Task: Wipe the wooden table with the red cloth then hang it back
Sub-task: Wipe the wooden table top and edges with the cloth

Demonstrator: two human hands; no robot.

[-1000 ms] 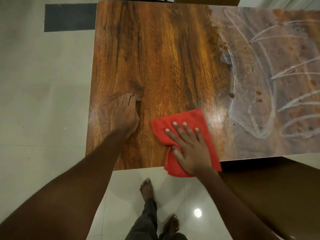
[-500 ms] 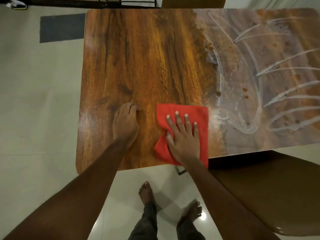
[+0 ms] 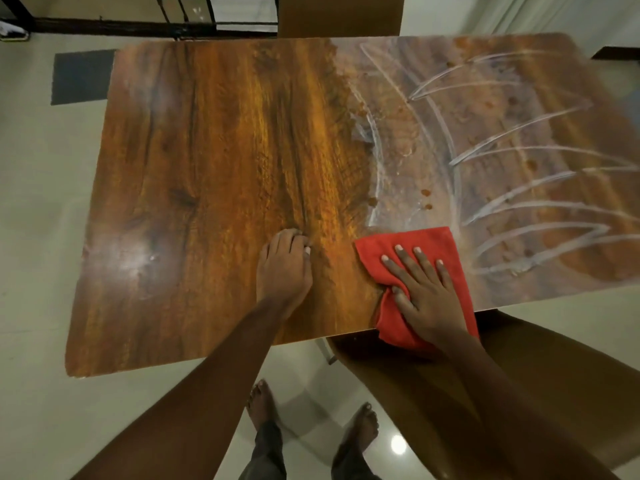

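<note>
The wooden table (image 3: 214, 161) fills the middle of the view. Its left half shines clean, while its right half carries a whitish film with curved streaks (image 3: 512, 157) and small brown spots. The red cloth (image 3: 374, 258) lies flat at the near edge, just at the border of the film, its lower part hanging over the edge. My right hand (image 3: 426, 292) presses on the cloth with straight, spread fingers. My left hand (image 3: 284, 268) rests on the bare wood to the left of the cloth, fingers bent at the tips.
A brown chair (image 3: 519, 393) stands under the table's near right edge, close to my right arm. Another chair back (image 3: 339, 15) shows at the far side. A dark mat (image 3: 81, 76) lies on the pale tiled floor at the far left. My bare feet stand below.
My right hand has slid the red cloth to the right along the near edge, up to the filmy area. My left hand stays planted on the wood. The view has pulled back.
</note>
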